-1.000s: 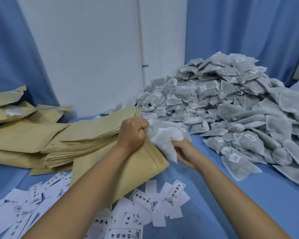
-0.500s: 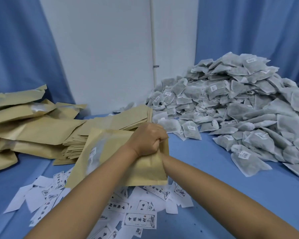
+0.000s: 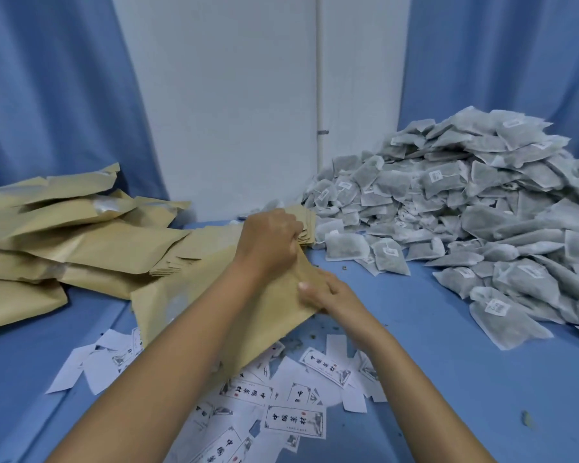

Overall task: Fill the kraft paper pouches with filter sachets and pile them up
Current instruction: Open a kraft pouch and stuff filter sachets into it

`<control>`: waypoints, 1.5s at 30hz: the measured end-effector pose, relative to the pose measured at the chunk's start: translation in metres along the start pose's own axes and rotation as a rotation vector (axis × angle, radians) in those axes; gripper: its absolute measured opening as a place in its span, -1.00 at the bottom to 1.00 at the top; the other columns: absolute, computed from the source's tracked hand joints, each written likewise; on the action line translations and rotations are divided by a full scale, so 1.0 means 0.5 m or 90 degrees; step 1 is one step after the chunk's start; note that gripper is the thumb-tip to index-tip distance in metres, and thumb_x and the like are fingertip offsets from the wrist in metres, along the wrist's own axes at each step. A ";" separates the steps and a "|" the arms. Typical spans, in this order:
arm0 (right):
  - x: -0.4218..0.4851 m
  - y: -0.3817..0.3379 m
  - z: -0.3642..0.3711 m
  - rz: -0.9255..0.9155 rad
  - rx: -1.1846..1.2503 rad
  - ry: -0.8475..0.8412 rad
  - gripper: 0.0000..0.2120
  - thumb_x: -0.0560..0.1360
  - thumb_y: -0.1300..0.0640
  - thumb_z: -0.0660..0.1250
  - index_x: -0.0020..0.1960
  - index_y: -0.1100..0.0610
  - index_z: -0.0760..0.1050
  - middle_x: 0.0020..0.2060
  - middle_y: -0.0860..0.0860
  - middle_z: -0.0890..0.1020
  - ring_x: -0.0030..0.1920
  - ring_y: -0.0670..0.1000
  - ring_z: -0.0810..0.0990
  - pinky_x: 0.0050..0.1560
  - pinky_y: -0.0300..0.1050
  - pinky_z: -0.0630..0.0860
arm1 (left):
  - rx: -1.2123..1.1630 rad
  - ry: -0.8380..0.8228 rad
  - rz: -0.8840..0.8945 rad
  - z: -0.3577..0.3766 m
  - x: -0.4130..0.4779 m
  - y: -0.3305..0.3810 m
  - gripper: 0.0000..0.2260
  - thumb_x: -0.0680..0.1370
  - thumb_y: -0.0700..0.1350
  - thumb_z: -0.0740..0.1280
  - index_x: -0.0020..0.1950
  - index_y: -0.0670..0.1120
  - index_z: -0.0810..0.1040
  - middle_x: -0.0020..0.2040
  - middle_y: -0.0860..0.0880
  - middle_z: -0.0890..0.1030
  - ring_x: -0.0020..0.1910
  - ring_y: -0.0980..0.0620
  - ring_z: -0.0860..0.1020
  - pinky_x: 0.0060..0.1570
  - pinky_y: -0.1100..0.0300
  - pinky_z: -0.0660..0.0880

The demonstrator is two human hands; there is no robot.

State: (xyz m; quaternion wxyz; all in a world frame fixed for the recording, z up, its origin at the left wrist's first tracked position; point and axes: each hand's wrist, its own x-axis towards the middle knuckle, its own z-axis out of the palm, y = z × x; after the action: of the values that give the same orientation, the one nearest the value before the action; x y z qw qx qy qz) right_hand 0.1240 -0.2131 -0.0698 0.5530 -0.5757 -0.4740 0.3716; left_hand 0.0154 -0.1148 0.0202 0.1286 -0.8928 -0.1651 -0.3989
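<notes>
A kraft paper pouch [image 3: 271,315] lies slanted across the middle of the blue table, its mouth toward the far right. My left hand [image 3: 269,240] grips the pouch's top edge with curled fingers. My right hand [image 3: 318,290] pinches the same pouch lower on its right side, thumb on top. A big heap of grey-white filter sachets [image 3: 475,208] fills the right side. A fanned stack of flat pouches [image 3: 211,242] sits behind my left hand. Filled pouches [image 3: 64,228] are piled at the left.
Loose white printed labels [image 3: 295,421] are scattered on the table in front of me, under my forearms. Blue curtains and a white wall stand close behind the table. Small crumbs dot the blue surface [image 3: 448,379] at the right.
The sachets that my right hand held a second ago are out of sight. My right hand has come out from under the pouch and now pinches its side. The camera has tilted up.
</notes>
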 end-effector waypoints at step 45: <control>0.214 -0.047 0.083 0.103 0.639 0.078 -0.72 0.64 0.27 0.13 0.33 0.28 0.37 0.30 0.23 0.51 0.30 0.18 0.50 0.23 0.13 0.48 | -0.165 -0.255 -0.152 0.048 -0.192 -0.164 -0.74 0.51 -0.17 0.16 -0.32 0.06 0.51 -0.38 0.09 0.58 -0.43 0.09 0.49 -0.36 0.18 0.40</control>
State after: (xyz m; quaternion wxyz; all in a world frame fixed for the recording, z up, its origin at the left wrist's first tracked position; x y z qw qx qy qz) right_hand 0.1105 -0.1002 -0.0408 0.7579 -0.2946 -0.1575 0.5604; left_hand -0.0613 -0.0498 -0.0595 -0.0705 -0.9371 -0.2392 -0.2442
